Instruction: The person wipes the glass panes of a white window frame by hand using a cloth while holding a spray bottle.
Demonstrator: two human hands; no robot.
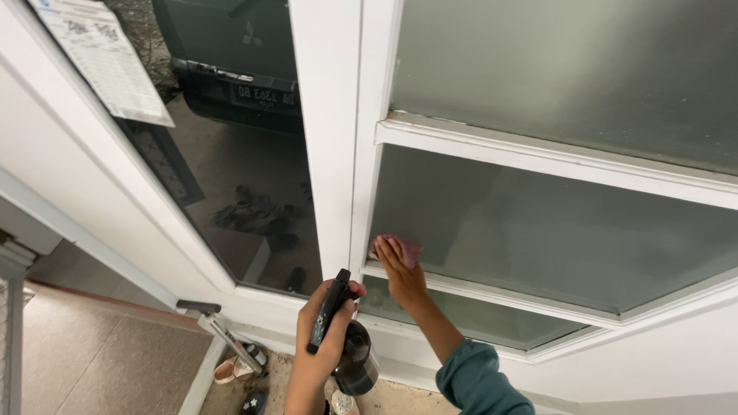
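Closest in, left hand (327,327) is wrapped tight around a dark spray bottle (350,350), nozzle up. Past it at 1 o'clock, right hand (400,273) presses a pink cloth (407,247) flat onto the frosted glass pane (553,238), low left corner. Looks mid-wipe; next stroke probably needs to head toward 3 o'clock.

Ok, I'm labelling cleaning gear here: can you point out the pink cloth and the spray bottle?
pink cloth (407,248), head view, on the edge showing beside the fingers.
spray bottle (357,361), head view, on its dark rounded body below the trigger.
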